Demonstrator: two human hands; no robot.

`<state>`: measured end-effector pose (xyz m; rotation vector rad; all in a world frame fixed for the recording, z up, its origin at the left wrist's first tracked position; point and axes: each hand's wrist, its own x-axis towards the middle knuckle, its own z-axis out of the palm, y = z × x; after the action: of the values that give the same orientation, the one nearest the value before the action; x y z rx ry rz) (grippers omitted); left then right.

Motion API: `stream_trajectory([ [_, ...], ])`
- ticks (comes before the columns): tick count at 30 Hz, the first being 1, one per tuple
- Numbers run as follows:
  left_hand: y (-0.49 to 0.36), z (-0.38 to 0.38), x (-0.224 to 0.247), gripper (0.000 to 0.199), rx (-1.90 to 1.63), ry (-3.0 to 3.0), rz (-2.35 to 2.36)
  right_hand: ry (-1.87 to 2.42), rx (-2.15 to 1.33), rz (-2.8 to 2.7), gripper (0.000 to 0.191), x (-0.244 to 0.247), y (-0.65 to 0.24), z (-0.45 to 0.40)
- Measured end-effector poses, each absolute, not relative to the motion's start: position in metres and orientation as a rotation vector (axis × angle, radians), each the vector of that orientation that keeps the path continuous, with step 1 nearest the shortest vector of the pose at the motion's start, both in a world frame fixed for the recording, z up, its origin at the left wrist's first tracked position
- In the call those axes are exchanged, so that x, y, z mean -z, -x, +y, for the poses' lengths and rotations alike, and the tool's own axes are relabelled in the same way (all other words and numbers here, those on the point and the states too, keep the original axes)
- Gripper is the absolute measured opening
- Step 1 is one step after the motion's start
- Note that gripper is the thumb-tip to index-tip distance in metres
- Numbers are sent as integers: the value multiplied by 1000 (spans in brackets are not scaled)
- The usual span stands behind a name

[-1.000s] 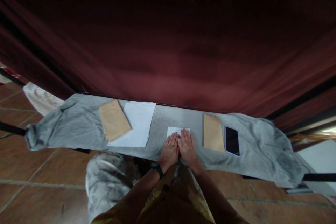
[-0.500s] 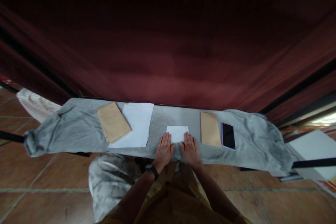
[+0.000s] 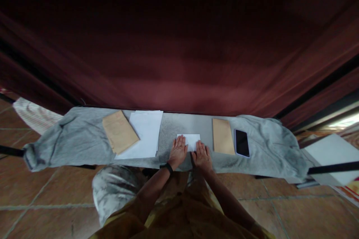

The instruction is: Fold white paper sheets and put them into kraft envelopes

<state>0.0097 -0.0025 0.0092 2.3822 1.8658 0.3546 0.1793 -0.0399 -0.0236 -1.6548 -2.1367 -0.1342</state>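
Note:
A small white sheet of paper (image 3: 192, 141), which looks folded, lies on the grey cloth in front of me. My left hand (image 3: 178, 151) rests flat over its left part, fingers stretched out and pointing away from me. At its lower right edge lies my right hand (image 3: 202, 157), also flat with the fingers straight. Neither hand grips anything. Part of the paper is hidden beneath my left fingers. To the right of my right hand is a brown envelope (image 3: 223, 136).
Beyond the right envelope sits a phone (image 3: 242, 143). On the left, a second brown envelope (image 3: 120, 132) overlaps a stack of white sheets (image 3: 146, 130). Grey cloth (image 3: 81, 138) covers the narrow bench against a dark red panel (image 3: 174, 93). White board (image 3: 333, 157) lies at far right.
My left hand has slid forward and to the right, further over the small paper. My right hand stays at the paper's right edge. The view has shifted slightly.

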Motion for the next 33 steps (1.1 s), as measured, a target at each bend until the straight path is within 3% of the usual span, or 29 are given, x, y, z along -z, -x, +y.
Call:
stream_trajectory([
  [6,-3,33,-32,56,-254,-2335,1841,1688,80,-2148,58,19,-178,-42],
  [12,-5,54,-52,37,-232,-2280,1851,1697,55,-2152,58,20,-179,-42],
  [23,8,56,-99,23,-524,-2327,1781,1527,-225,-2009,62,21,-196,-69],
  [30,23,12,-48,38,-449,-2508,1603,1408,-267,-2076,64,16,-200,-115],
  [33,27,-4,-24,47,-387,-2523,1570,1409,-286,-2142,56,6,-201,-137],
])
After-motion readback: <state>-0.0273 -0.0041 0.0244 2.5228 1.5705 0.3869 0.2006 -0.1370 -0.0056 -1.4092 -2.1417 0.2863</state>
